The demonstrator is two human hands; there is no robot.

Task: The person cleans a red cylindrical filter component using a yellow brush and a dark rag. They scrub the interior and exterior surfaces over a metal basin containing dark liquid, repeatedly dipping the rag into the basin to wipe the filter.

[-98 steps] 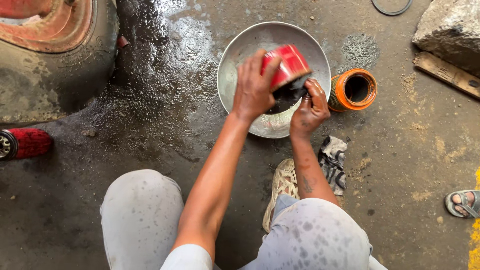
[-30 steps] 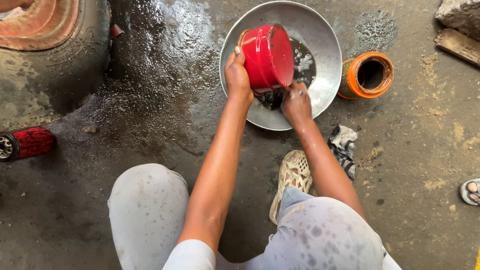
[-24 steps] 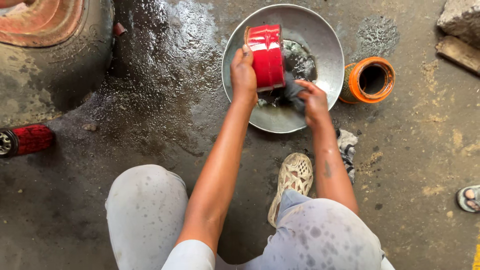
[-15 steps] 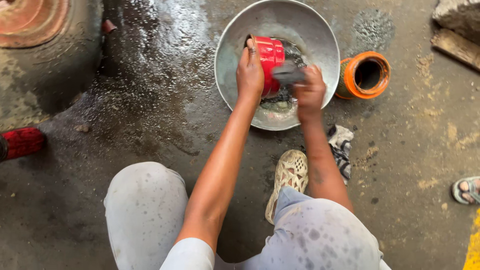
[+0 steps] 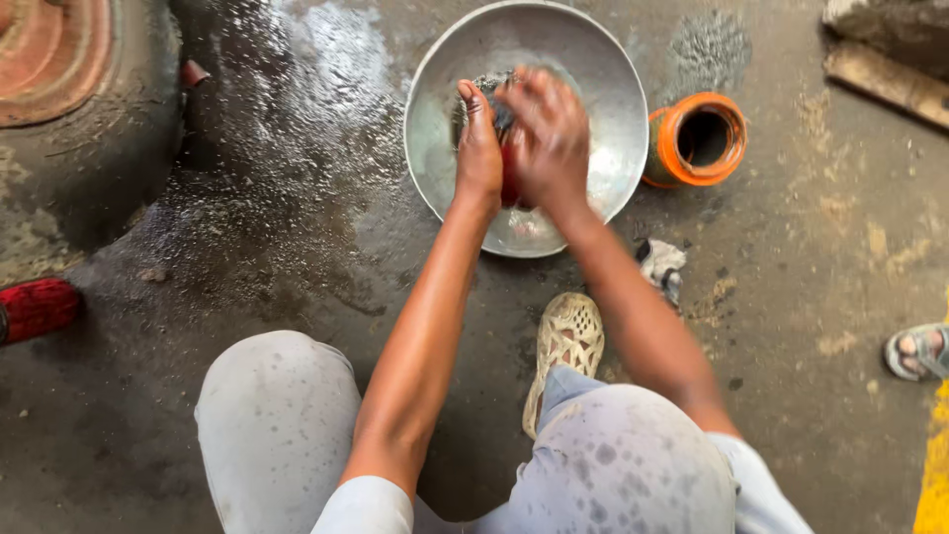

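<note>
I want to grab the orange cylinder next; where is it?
In the head view, the orange cylinder lies on the wet floor just right of the metal bowl, beyond the right hand.

Both arms stretched fwd, left hand (image 5: 480, 148) clenched, right hand (image 5: 546, 133) curled over (motion-blurred), hands touching.

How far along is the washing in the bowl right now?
Done: wet floor and water in the metal bowl. In hand: left hand grips the red part while the blurred right hand covers it. Left: orange cylinder lies outside the bowl.
</note>
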